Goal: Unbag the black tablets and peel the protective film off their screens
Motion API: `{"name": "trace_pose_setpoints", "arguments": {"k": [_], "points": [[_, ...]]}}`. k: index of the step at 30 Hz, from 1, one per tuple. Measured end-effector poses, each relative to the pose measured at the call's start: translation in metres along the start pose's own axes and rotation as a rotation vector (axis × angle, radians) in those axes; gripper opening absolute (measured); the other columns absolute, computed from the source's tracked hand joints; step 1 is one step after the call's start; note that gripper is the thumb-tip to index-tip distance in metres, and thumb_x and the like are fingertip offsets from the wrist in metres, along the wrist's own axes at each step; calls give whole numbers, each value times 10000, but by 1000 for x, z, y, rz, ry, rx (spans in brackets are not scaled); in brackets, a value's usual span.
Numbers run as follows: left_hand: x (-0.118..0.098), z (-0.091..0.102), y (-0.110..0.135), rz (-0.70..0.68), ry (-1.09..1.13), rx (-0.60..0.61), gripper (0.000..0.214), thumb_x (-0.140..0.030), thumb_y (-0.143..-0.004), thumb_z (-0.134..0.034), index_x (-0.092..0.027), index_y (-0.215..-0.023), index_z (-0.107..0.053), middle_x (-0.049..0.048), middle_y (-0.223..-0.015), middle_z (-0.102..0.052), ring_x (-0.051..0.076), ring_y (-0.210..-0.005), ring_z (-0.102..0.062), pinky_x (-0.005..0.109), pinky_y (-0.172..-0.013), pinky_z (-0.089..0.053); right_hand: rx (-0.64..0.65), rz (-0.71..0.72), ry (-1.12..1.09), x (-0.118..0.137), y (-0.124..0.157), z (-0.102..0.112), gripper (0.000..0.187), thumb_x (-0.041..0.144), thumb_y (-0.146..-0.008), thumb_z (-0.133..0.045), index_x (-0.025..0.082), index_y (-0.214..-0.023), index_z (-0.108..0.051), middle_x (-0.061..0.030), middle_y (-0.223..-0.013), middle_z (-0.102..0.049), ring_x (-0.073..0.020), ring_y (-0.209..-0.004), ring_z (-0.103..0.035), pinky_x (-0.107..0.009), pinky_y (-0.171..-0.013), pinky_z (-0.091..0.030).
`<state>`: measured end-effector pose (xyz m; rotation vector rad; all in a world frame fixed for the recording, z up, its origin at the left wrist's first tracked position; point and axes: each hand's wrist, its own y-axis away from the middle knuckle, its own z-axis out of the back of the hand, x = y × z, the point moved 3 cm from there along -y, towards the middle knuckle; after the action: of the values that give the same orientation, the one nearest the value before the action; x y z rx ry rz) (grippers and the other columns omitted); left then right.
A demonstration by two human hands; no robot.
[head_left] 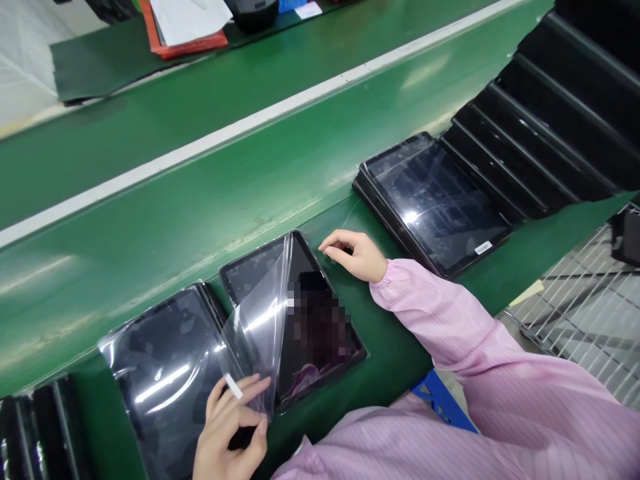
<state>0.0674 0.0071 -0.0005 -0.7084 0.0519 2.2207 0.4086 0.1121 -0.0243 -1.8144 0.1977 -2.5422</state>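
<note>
Now tablet [320, 320] lies on table [200, 200] between hands; left hand [233, 427] pinches film [257, 320] lifted off its near-left corner; right hand [353, 253], fingers loosely curled, presses its far-right corner.

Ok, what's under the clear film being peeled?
The middle tablet, screen bare on its right half. The left hand and the film hide its lower-left corner.

Left hand [231, 427] peeling clear film [260, 313] off tablet [320, 320], right hand [353, 255] steadying it

green bench [165, 220], film-covered tablet [306, 263] lying flat, bagged tablet [160, 373] just beside, another tablet [435, 200] near black slotted trays [550, 120]
</note>
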Motion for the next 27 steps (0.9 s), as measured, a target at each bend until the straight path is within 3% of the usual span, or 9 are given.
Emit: {"name": "trace_pose_setpoints", "arguments": {"k": [9, 13, 18, 23, 27], "points": [[-4, 2, 4, -66, 20, 0, 172, -88, -835, -588, -238, -756, -610, 71, -1025, -781, 239, -1020, -729, 549, -1077, -469, 130, 129, 38, 3, -1, 1, 102, 202, -813, -668, 189, -886, -738, -53, -882, -708, -162, -704, -604, -327, -706, -518], [-4, 2, 5, -49, 75, -107, 191, -56, -806, -584, -230, -728, -592, 82, -930, -786, 234, -926, -748, 527, -1016, -527, 161, 163, 47, 1, -2, -1, 122, 205, -853, -650, 210, -866, -771, -47, -844, -697, -169, -716, -613, -337, -721, -511], [-7, -6, 2, -66, 87, -90, 195, -53, -803, -574, -239, -744, -573, 60, -938, -787, 221, -931, -744, 515, -1039, -497, 139, 173, 70, -1, -2, -3, 112, 225, -851, -682, 225, -864, -793, -16, -766, -637, -141, -628, -558, -344, -716, -482], [-13, -14, -4, 113, 157, -104, 158, -141, -871, -474, -242, -787, -562, 67, -1006, -775, 235, -1036, -703, 551, -1139, -349, 121, 160, 57, 1, -11, -10, 245, 359, -935, -604, 227, -875, -802, -20, -737, -591, -158, -662, -568, -329, -677, -481], [-12, -14, -15, 224, -79, -80, 176, -217, -897, -526, -228, -1045, -622, 125, -1314, -668, 291, -1263, -591, 563, -1128, -341, 93, 133, 42, 5, -26, -16, 382, 392, -997, -479, 217, -900, -803, -31, -759, -564, -168, -699, -567, -328, -674, -483]]}}
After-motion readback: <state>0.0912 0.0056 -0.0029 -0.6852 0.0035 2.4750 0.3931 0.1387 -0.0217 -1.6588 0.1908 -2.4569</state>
